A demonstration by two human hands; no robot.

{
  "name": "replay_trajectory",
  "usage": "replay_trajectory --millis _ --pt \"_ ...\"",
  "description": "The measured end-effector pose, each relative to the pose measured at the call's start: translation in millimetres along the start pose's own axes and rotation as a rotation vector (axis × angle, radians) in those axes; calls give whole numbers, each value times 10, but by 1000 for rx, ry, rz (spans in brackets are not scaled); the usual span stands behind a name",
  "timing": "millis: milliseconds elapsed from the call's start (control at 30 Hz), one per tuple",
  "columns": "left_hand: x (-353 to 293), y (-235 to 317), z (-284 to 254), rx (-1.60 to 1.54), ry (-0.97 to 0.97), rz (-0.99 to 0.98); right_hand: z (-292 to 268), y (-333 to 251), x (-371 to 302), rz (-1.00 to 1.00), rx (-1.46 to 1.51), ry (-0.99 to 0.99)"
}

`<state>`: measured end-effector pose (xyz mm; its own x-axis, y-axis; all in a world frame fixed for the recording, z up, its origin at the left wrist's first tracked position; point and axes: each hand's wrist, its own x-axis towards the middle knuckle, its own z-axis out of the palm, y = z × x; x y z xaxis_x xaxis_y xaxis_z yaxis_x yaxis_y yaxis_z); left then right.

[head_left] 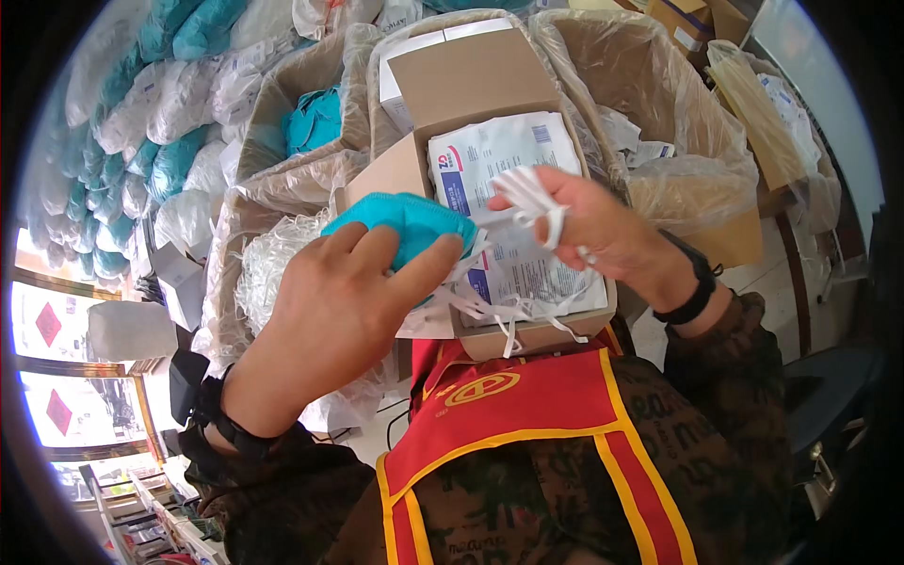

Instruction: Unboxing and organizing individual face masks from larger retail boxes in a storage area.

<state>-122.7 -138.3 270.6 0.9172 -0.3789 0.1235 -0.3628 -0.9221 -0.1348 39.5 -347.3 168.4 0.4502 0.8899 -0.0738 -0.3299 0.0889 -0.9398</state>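
Observation:
My left hand (344, 301) is closed on a teal face mask (400, 221), its fingers over the mask's near side. To the right, my right hand (603, 226) grips a bunch of white straps (527, 198), which stretch from beside the mask. More loose white straps (527, 315) dangle below the mask over the near edge of an open cardboard box (527, 341). Inside that box lie white printed packages (508, 141), partly hidden by my hands and the straps. How many masks my left hand holds cannot be made out.
Plastic-lined boxes surround the open one: the far-left box (254, 141) holds teal masks, the right-hand box (650, 56) some white packets. Clear stringy material (278, 264) fills the near-left one. Bagged teal and white goods (179, 104) pile up at far left. A dark chair (829, 395) stands right.

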Motion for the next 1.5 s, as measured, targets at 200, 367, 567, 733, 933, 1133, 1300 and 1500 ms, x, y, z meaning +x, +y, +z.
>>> replay_trajectory --millis 200,367,567,733,933,1133,1300,1500 --pt "86 14 41 -6 92 -32 256 262 -181 192 -122 -330" --pt "-122 112 362 -433 -119 -117 453 -189 -471 -119 -447 -237" --pt "-32 378 603 -1020 -144 39 772 -249 -476 -519 -359 -613" --pt "-313 402 199 -711 -135 284 658 -357 -832 -355 -342 -765" --pt "-461 466 -115 -578 -112 322 620 -734 -1053 -198 -329 -833" --pt "-874 293 48 -532 -77 29 217 -848 -1159 -52 -457 -760" --pt "-846 -251 198 -381 -35 -365 -55 -743 -1328 20 121 207" --pt "-509 -170 145 -395 217 -341 101 -358 -575 136 34 89"
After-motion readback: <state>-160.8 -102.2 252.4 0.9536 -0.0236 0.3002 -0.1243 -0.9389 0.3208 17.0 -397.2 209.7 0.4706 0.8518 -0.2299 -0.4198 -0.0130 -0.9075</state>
